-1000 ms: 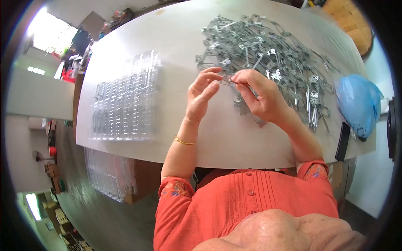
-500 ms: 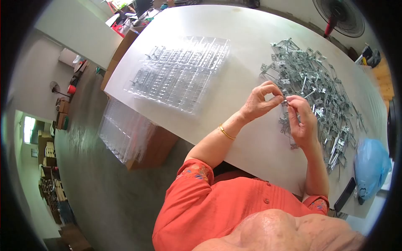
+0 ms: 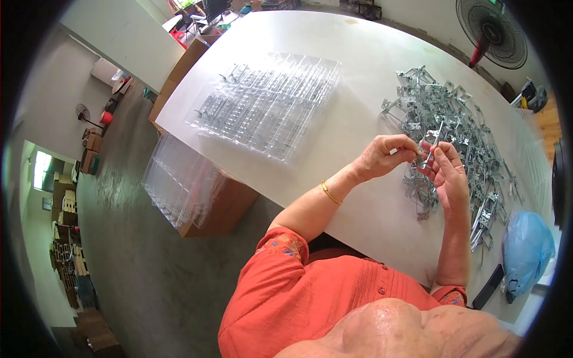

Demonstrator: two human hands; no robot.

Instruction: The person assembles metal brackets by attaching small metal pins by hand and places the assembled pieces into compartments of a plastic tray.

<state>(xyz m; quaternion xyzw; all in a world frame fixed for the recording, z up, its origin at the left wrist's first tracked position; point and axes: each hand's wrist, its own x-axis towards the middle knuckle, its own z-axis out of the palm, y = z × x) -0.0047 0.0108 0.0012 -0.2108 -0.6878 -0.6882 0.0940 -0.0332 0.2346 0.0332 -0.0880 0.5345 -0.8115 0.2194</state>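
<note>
My right hand grips a small metal bracket with a thin rod, the rod pointing up and away from me. Fingers pinched together, my left hand meets the near end of this piece; what lies between its fingertips is too small to make out. Both hands hover at the left side of a tangled pile of similar metal brackets and rods on the white table. Further left on the table lies a clear plastic tray with rows of compartments; a few metal pieces show along its left side.
A blue plastic bag and a dark phone-like slab are at the right edge. More clear trays sit on a cardboard box below the table's left edge. A fan stands behind.
Both hands have moved slightly right, and the rod of the metal piece now shows above my right fingers. The whole view has shifted a little.
</note>
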